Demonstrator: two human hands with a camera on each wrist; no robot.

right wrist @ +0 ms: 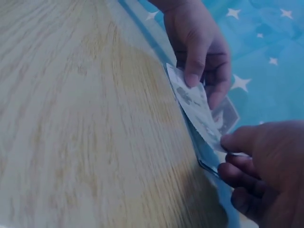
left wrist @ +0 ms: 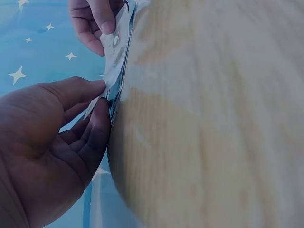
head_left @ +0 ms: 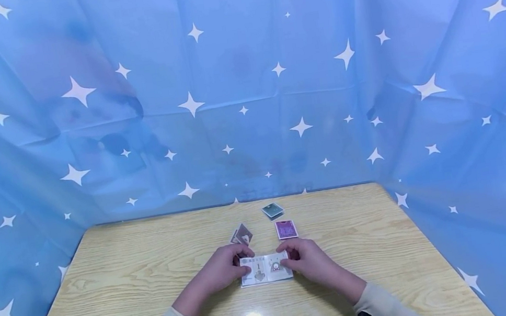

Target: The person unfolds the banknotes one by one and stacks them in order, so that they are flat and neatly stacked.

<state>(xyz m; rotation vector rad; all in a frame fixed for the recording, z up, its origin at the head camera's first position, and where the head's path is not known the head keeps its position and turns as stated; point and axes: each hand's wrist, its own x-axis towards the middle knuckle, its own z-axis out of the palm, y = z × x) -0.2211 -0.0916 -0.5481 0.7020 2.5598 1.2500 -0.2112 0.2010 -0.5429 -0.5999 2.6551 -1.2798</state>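
While two hands (head_left: 221, 265) (head_left: 311, 258) pinch one leaflet (head_left: 266, 275) | one purple card (head_left: 286, 229) lies beyond

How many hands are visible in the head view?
2: the left hand pinches the left end of the printed paper; the right hand pinches its right end.

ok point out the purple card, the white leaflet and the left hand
Purple card (head_left: 286, 230): head view, middle of its face
White leaflet (head_left: 265, 269): head view, near its middle fold
Left hand (head_left: 222, 266): head view, back of the hand
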